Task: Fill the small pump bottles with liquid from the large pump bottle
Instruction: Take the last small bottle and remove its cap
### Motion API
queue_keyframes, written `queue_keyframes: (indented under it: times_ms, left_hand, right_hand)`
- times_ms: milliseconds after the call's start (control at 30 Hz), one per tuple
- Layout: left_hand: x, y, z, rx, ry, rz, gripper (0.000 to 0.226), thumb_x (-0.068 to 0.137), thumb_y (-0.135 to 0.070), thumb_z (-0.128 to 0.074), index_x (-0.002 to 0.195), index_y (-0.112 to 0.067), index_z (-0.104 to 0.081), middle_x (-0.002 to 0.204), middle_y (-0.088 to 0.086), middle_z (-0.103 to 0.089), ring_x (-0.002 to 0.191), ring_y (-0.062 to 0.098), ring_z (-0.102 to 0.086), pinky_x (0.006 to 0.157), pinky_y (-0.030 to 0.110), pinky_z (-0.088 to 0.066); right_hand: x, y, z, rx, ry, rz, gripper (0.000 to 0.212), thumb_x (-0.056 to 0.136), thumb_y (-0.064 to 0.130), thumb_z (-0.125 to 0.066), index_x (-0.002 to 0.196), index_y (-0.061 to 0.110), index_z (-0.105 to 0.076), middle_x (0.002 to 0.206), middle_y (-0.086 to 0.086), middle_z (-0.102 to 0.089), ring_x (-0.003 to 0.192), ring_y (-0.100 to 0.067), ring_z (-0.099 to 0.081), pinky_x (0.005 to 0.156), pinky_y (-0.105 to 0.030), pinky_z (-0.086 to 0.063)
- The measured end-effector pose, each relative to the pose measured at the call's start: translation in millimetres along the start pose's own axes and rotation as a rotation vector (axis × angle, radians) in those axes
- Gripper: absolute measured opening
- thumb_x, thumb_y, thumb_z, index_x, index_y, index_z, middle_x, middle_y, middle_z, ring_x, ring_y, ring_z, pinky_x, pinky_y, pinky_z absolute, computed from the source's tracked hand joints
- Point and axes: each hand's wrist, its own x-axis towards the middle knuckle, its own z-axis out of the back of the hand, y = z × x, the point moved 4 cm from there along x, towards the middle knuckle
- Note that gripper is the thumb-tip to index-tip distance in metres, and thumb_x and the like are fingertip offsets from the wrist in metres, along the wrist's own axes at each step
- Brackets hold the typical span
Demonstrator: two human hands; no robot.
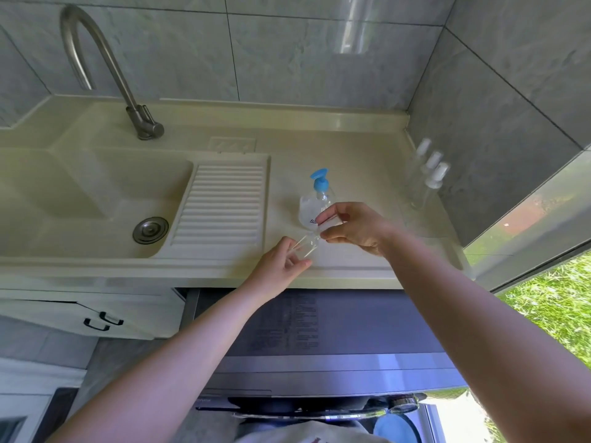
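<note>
A large clear pump bottle [315,206] with a blue pump head stands on the cream counter [351,148], just behind my hands. My left hand [279,266] grips the body of a small clear bottle [307,246] tilted above the counter's front. My right hand [355,228] pinches that bottle's top end, its cap or pump [329,222], between thumb and fingers. Three more small clear bottles with white pump tops [427,177] stand together at the counter's right end by the wall.
A cream sink [80,199] with a metal drain and a ribbed drainboard [220,207] lies to the left, with a curved steel tap [105,68] behind it. Grey tiled walls close off the back and right. A washing machine [319,330] sits under the counter.
</note>
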Motion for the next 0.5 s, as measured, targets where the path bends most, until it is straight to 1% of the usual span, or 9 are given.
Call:
queue_keyframes:
  times_ms: [100, 167, 233, 300, 400, 500]
  left_hand:
    - [1, -2, 0, -0.007, 0.033, 0.000, 0.035, 0.094, -0.037, -0.063, 0.120, -0.021, -0.045, 0.099, 0.000, -0.065, 0.088, 0.015, -0.062, 0.080, 0.024, -0.046]
    - [1, -3, 1, -0.018, 0.035, 0.000, 0.035, 0.094, -0.036, -0.063, 0.121, -0.021, -0.045, 0.100, -0.004, -0.066, 0.090, 0.011, -0.063, 0.083, 0.025, -0.047]
    - [3, -4, 1, -0.032, 0.021, -0.001, 0.034, 0.094, -0.034, -0.063, 0.121, -0.020, -0.046, 0.102, -0.006, -0.066, 0.092, 0.010, -0.063, 0.084, 0.024, -0.047]
    - [4, -3, 3, -0.051, -0.006, 0.008, 0.032, 0.094, -0.032, -0.064, 0.119, -0.020, -0.048, 0.103, -0.005, -0.066, 0.093, 0.011, -0.065, 0.084, 0.024, -0.048]
    - [7, 0, 6, -0.101, -0.039, 0.045, 0.029, 0.093, -0.032, -0.065, 0.116, -0.021, -0.051, 0.104, -0.005, -0.067, 0.093, 0.012, -0.066, 0.082, 0.023, -0.048]
    - [10, 2, 8, -0.116, -0.051, 0.080, 0.027, 0.092, -0.033, -0.066, 0.113, -0.024, -0.052, 0.106, -0.007, -0.068, 0.093, 0.009, -0.067, 0.076, 0.020, -0.045]
  right_hand:
    - [-3, 7, 12, 0.011, -0.014, 0.028, 0.029, 0.080, -0.014, -0.071, 0.101, 0.006, -0.071, 0.111, -0.013, -0.055, 0.089, -0.022, -0.065, 0.079, -0.024, -0.059]
    - [-4, 9, 17, 0.001, -0.026, 0.047, 0.029, 0.080, -0.013, -0.072, 0.102, 0.006, -0.071, 0.109, -0.010, -0.054, 0.090, -0.021, -0.064, 0.081, -0.026, -0.060]
    - [-5, 11, 22, -0.012, -0.053, 0.062, 0.027, 0.080, -0.010, -0.073, 0.098, 0.010, -0.072, 0.108, -0.009, -0.056, 0.090, -0.019, -0.062, 0.081, -0.026, -0.060]
    - [-6, 10, 29, -0.008, -0.083, 0.059, 0.024, 0.081, -0.008, -0.073, 0.094, 0.012, -0.070, 0.107, -0.007, -0.059, 0.090, -0.017, -0.062, 0.080, -0.027, -0.059]
    - [-9, 9, 43, 0.017, -0.129, 0.051, 0.019, 0.084, -0.005, -0.071, 0.094, 0.011, -0.068, 0.102, -0.007, -0.059, 0.086, -0.016, -0.062, 0.079, -0.026, -0.057]
    - [-13, 2, 60, 0.061, -0.194, 0.023, 0.017, 0.088, -0.005, -0.067, 0.094, 0.012, -0.066, 0.092, -0.007, -0.061, 0.081, -0.015, -0.062, 0.082, -0.028, -0.057]
